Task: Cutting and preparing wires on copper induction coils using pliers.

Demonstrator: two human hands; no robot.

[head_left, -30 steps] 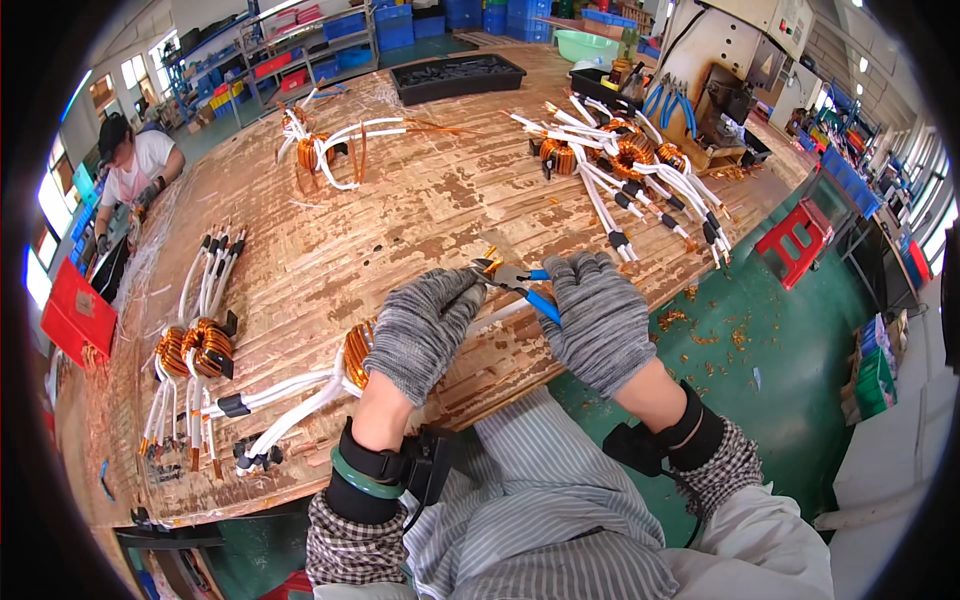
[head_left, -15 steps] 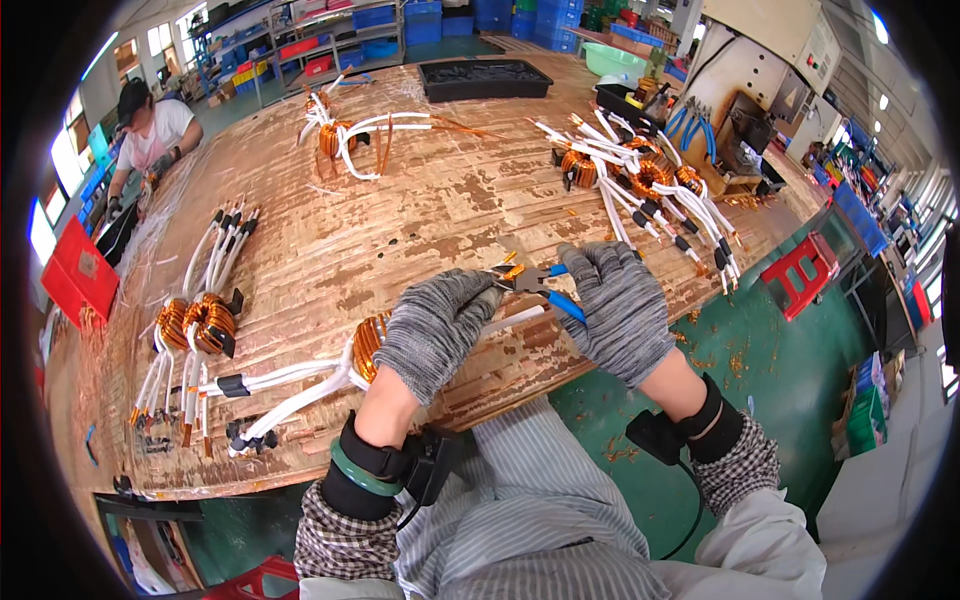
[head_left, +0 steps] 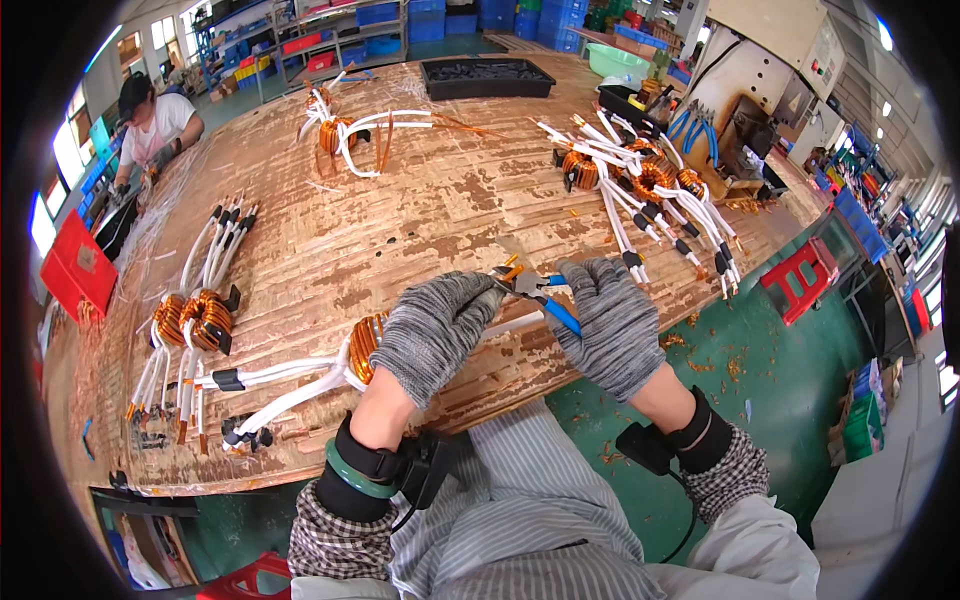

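A coil [head_left: 362, 347] lies near the front edge of the worktop [head_left: 330, 250], partly covered by the left hand [head_left: 438, 328]; that hand's grip is hidden. The right hand [head_left: 614, 318] clasps pliers [head_left: 563, 317], jaws at a copper end [head_left: 512, 272]. Farther off: more coils [head_left: 652, 178], then a black tray [head_left: 487, 91].

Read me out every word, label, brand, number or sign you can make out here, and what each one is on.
None can be read.
Pale machine at the upper right: small marks on its side, too small and blurred to read.
Blue-handled pliers in the right hand: no lettering can be made out.
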